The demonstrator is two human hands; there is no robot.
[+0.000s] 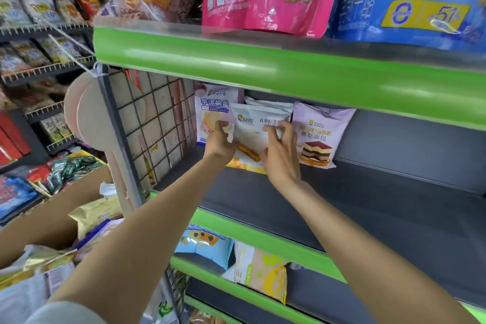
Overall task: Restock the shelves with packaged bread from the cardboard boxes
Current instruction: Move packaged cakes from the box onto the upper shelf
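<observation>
while both hands (pixel 221 139) (pixel 280 155) grip 1 white bread pack (pixel 256 126), the shelf (pixel 394 205) holds 3 packs and much bare space remains.

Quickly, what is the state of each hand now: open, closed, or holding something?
Left hand: grips the left edge of the white bread packet.
Right hand: fingers curled on the same white bread packet, holding it.

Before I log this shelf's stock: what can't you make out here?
All in the head view:
- White pack: its label is partly covered by both hands, left and right.
- Packs behind it: hidden by the green shelf lip.
- Cardboard box: its contents are cut off by the left arm.
</observation>
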